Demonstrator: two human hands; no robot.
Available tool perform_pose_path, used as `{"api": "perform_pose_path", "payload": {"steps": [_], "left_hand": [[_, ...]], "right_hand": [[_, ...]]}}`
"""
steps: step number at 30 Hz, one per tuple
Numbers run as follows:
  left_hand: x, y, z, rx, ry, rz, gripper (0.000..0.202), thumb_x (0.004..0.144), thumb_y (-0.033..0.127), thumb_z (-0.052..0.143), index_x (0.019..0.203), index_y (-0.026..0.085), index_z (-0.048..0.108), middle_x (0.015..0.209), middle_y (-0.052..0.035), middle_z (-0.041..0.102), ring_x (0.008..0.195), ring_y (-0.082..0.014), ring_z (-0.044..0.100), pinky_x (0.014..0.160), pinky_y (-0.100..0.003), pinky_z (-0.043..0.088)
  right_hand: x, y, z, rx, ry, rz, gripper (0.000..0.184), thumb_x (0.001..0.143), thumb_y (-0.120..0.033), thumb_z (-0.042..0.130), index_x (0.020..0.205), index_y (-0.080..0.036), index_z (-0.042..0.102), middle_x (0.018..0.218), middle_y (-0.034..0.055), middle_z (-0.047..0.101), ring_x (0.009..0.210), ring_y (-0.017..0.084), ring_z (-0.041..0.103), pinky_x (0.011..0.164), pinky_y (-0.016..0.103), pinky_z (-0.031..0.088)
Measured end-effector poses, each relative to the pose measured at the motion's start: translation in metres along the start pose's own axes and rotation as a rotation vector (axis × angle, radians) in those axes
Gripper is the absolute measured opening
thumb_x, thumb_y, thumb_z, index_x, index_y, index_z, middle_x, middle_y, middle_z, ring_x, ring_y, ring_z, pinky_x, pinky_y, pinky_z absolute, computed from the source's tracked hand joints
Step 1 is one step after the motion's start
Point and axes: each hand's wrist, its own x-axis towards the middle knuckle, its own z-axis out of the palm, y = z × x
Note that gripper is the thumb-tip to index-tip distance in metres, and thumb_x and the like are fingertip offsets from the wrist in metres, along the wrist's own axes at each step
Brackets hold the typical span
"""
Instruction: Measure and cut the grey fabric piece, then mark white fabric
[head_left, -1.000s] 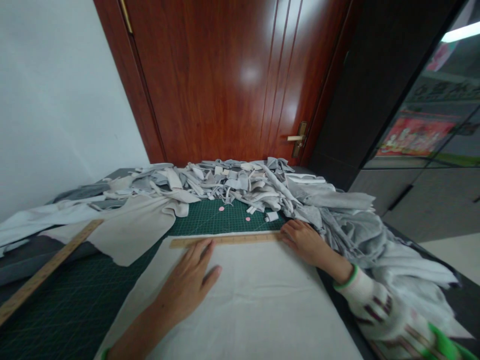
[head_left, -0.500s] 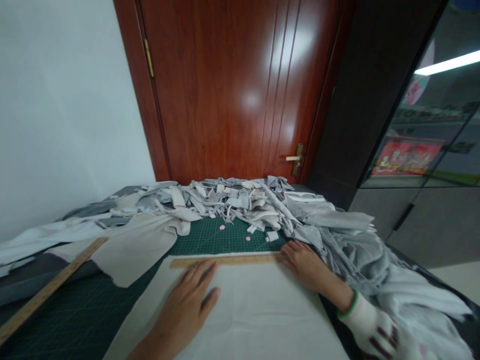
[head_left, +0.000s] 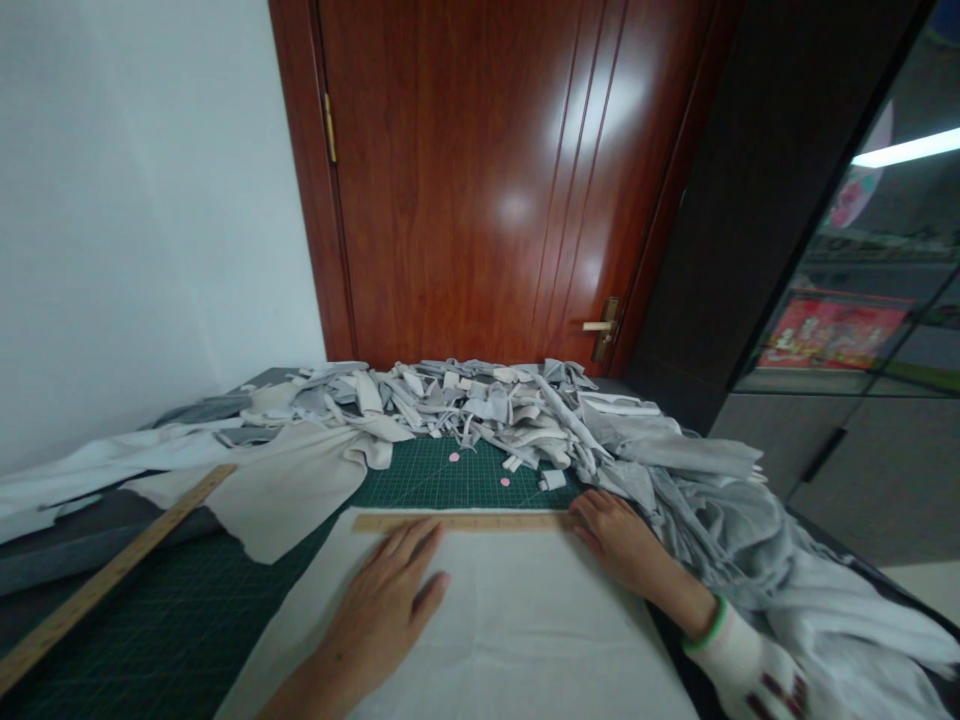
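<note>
A sheet of white cloth lies flat in front of me. Along its far edge runs a wooden ruler. My left hand rests palm down on the cloth, open, with its fingertips on the ruler's left part and its thumb spread apart. At the ruler's right end, the bent fingers of my right hand close over it near the cloth's far right corner. That hand hides the very tip of the ruler.
A green cutting mat lies beneath the cloth. Another wooden ruler slants at the left, over a beige cloth piece. Fabric scraps heap along the back; grey cloth piles at the right. Two pink discs lie on the mat.
The view has shifted slightly, moving everything a little to the right in the picture. Both hands keep their places on the ruler and cloth.
</note>
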Motion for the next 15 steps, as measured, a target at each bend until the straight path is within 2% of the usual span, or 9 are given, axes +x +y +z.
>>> {"api": "perform_pose_path", "payload": {"steps": [15], "left_hand": [[-0.0008, 0.0000, 0.0040, -0.068, -0.006, -0.045, 0.042, 0.095, 0.036, 0.047, 0.132, 0.019, 0.055, 0.132, -0.0071, 0.063, 0.119, -0.0234, 0.059, 0.100, -0.037, 0.051]], "right_hand": [[0.0006, 0.0091, 0.0079, 0.028, 0.014, -0.031, 0.016, 0.090, -0.011, 0.051, 0.101, -0.015, 0.061, 0.101, 0.0102, 0.064, 0.098, 0.027, 0.061, 0.089, 0.044, 0.049]]}}
